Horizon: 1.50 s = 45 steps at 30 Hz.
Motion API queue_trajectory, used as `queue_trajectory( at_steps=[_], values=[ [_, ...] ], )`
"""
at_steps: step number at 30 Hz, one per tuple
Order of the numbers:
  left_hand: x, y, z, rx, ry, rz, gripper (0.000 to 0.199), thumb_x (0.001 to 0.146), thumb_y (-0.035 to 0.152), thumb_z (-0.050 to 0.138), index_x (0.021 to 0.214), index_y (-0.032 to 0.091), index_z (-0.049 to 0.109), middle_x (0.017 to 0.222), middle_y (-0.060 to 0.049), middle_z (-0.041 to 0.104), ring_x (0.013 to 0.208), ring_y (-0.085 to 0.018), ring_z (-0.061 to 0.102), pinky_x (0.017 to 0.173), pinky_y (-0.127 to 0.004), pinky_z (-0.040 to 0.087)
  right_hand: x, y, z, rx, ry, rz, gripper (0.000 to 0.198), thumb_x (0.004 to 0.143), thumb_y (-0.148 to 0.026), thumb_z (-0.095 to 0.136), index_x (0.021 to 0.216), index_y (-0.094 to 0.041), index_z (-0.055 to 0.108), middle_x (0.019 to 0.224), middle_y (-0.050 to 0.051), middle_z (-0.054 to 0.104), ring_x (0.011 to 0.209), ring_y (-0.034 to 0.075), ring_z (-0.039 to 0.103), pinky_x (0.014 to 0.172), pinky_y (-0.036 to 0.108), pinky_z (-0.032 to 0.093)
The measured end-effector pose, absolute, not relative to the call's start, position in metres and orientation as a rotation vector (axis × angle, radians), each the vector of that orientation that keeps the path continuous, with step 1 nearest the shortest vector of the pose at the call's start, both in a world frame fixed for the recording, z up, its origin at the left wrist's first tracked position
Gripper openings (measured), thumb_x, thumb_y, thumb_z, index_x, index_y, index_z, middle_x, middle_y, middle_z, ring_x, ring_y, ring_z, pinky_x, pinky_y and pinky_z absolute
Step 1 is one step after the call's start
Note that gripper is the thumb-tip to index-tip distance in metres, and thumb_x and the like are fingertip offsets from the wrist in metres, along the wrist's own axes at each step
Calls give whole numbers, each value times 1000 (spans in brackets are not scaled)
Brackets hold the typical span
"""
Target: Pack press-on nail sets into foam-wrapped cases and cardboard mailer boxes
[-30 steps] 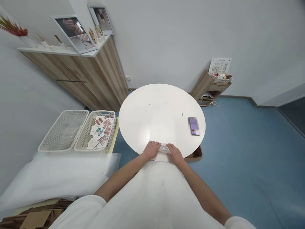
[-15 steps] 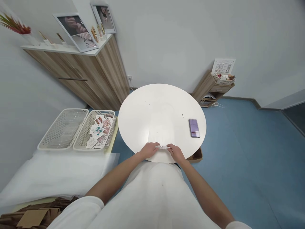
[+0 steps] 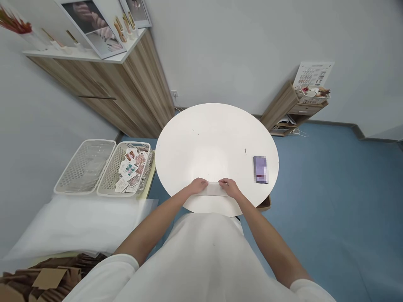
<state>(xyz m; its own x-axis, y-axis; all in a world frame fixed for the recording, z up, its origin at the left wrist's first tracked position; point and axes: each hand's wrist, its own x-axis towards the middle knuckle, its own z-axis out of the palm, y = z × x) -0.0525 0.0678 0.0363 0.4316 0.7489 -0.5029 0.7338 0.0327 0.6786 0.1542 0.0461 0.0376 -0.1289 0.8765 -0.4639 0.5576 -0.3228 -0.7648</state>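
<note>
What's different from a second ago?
The left hand and right hand have moved forward from the table edge. Between them now shows a whitish band; the shiny clear packet is no longer visible. The purple item and card basket stayed put.

Apparently a nail-product workroom, basket of nail cards, framed manicure photos, translucent sheets

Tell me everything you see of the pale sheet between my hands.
The sheet looks like a smooth, off-white band, perhaps plastic or foam, running crosswise with a fairly straight near edge. It is on the near part of the table. The left hand and right hand hold it near its far edge, covering parts of it. Whether it wraps anything can't be made out.
</note>
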Motion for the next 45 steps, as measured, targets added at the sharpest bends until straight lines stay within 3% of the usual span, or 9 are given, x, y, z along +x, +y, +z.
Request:
queue_trajectory(
  at_steps=[7, 10, 14, 18, 25, 31, 35, 39, 45],
  values=[
    [-52, 62, 27, 1684, 1514, -86, 25, 78, 28, 38, 77, 18, 62, 80, -4, 65, 74, -18, 58, 63, -26, 41, 143, 54, 23, -1892, -1648, 1514, 18, 75, -28, 46, 81, -23, 63, 92, 0, 65, 88, 15, 57, 75, 26, 42],
    [-50, 55, 36, 1714, 1634, -95, 27, 77, 24, 39, 93, 17, 59, 99, -10, 61, 93, -24, 54, 75, -34, 40, 139, 54, 20, -1933, -1660, 1497, 18, 75, -30, 46, 79, -22, 62, 89, 1, 65, 84, 15, 58, 71, 25, 42],
    [-44, 40, 50, 2158, 1626, 3, 49, 74, 20, 43, 123, 19, 39, 134, -11, 35, 123, -29, 28, 97, -44, 20, 136, 54, 21, -1962, -1698, 1459, 18, 76, -29, 45, 79, -22, 61, 86, 0, 66, 79, 14, 58, 67, 24, 41],
    [-37, 24, 46, 2451, 1335, -97, 65, 72, 40, 48, 130, 19, 28, 134, -11, 34, 124, -29, 24, 101, -45, 10, 133, 55, 22, -1980, -1744, 1404, 18, 77, -28, 44, 78, -22, 61, 84, -1, 66, 79, 13, 58, 67, 23, 41],
    [-35, 18, 32, 2373, 1330, -194, 71, 66, 37, 56, 127, 17, 28, 122, -13, 43, 111, -28, 38, 96, -42, 21, 136, 47, 21, -2154, -1749, 1195, 17, 78, -29, 45, 84, -22, 59, 86, 3, 63, 79, 17, 57, 64, 26, 39],
    [-37, 21, 41, 2313, 1330, -169, 61, 61, 36, 57, 116, 18, 39, 112, -11, 47, 103, -27, 43, 87, -39, 30, 141, 21, 29, -1981, -2003, 491, 38, 78, -25, 46, 116, -19, 47, 113, 12, 53, 105, 26, 46, 85, 40, 35],
    [-47, 19, 48, 2297, 1265, -186, 55, 61, 44, 56, 109, 19, 45, 107, -9, 50, 100, -27, 44, 86, -40, 31, 132, 0, 43, -1497, -2293, 690, 40, 82, -33, 42, 120, -20, 44, 120, 9, 50, 113, 22, 41, 95, 39, 29],
    [-58, 13, 49, 2286, 1199, -124, 50, 63, 45, 54, 106, 20, 48, 108, -8, 51, 105, -27, 41, 88, -40, 29, 122, -15, 50, -1352, -2433, 966, 62, 72, -45, 55, 127, -22, 37, 127, 9, 45, 117, 25, 38, 97, 39, 28],
    [-63, 17, 51, 2277, 1153, -143, 44, 68, 39, 50, 108, 22, 49, 116, -9, 47, 111, -26, 39, 88, -41, 31, 115, -10, 38, -1500, -2304, 1081, 45, 72, -12, 48, 116, -22, 45, 114, 6, 53, 103, 21, 49, 86, 36, 38]
  ],
)
